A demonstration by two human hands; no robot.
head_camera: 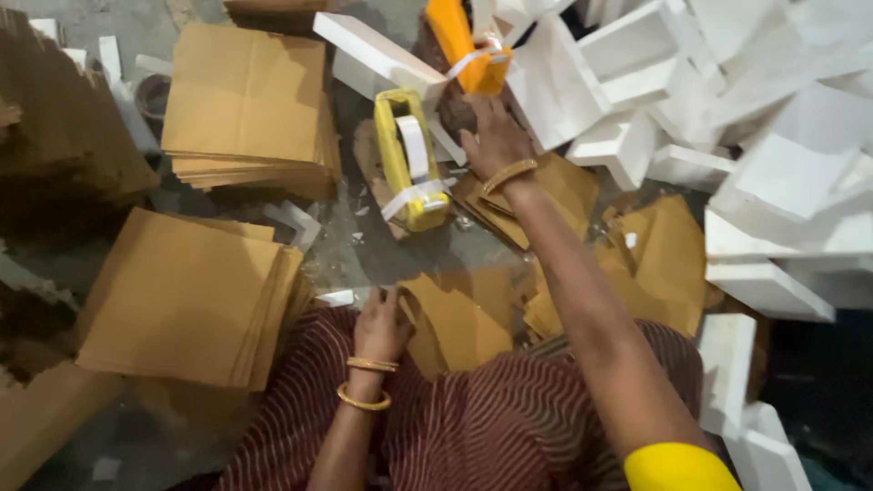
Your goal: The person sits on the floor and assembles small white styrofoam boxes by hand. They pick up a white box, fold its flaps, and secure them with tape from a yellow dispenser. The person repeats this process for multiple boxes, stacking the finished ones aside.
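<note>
My right hand [491, 132] reaches far forward and grips the lower end of an orange plastic tape dispenser [466, 45] wound with white tape. Just left of it a yellow tape dispenser [405, 168] lies on the floor, untouched. My left hand [380, 325] rests near my lap, fingers on the edge of a brown cardboard piece [459, 323] lying over my striped red skirt [473, 427]. Both wrists carry gold bangles.
Stacks of brown cardboard sheets lie at upper left [245, 105] and at left [182, 295]. White foam blocks [782, 164] are heaped across the right side. More cardboard pieces [664, 255] are scattered on the grey floor ahead of me.
</note>
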